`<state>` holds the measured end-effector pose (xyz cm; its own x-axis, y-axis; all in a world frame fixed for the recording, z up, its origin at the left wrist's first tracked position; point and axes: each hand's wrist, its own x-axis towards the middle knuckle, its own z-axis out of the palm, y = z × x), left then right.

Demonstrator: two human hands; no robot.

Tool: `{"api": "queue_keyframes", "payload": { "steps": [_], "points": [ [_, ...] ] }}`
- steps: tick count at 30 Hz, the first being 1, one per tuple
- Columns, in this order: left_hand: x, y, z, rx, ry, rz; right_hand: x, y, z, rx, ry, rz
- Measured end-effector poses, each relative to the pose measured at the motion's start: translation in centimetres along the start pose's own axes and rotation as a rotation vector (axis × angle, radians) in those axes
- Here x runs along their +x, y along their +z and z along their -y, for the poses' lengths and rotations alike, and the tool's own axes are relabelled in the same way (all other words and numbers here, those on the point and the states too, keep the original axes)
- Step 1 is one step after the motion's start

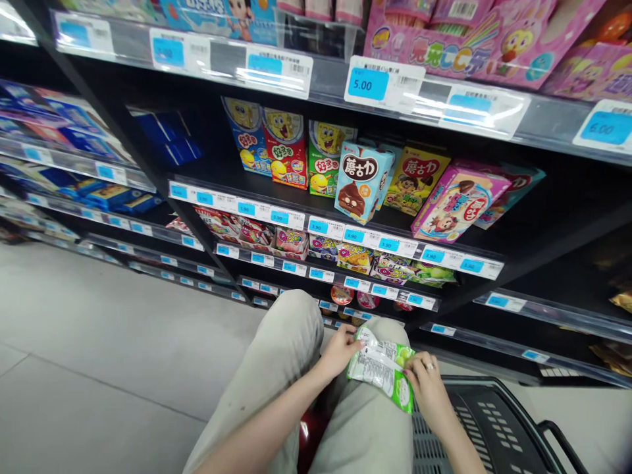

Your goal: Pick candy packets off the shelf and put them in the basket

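Green-and-white snack packet (382, 366), a flat, crinkly foil pouch printed with small text on its pale back, is being held over the right knee (380, 401), at about six o'clock in the view, above the light trouser cloth. It is being pinched at its nine o'clock edge by the left hand (340, 349), whose fingers are closed on the top corner, and at its three o'clock edge by the right hand (428, 390), whose ringed fingers are clamped on the lower side. Slippery film is being gripped only at the edges, so the pouch could likely slide free and be dropped to the tiled floor (99, 342) if either pinch is loosened; it could also be creased if squeezed hard. At four o'clock of the packet a dark plastic basket (488, 421) with slotted walls is being kept close by. At twelve o'clock, black shelves (316, 197) are being faced, where stiff cardboard boxes, among them a pale blue carton (362, 181) and a pink box (457, 201), are being displayed behind glossy price strips with blue labels (368, 83).
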<state>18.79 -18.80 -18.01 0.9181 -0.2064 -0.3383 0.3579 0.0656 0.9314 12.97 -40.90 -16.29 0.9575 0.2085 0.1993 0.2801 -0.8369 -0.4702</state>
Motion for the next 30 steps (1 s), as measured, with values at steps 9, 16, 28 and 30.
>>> {"api": "queue_keyframes", "payload": {
  "steps": [9,16,28,30],
  "points": [
    [-0.8,0.7,-1.4,-0.152,-0.058,0.127,0.5,0.5,0.4,0.198,0.164,-0.153],
    [-2.0,1.2,-2.5,-0.295,0.048,0.089,1.0,-1.7,2.4,0.926,0.444,-0.236],
    [-2.8,1.8,-3.4,-0.283,0.140,0.116,1.0,-2.0,3.3,0.905,0.634,-0.269],
    [-2.8,1.6,-3.5,-0.199,0.144,0.061,0.9,-2.2,3.2,0.911,0.641,-0.245]
  ]
}}
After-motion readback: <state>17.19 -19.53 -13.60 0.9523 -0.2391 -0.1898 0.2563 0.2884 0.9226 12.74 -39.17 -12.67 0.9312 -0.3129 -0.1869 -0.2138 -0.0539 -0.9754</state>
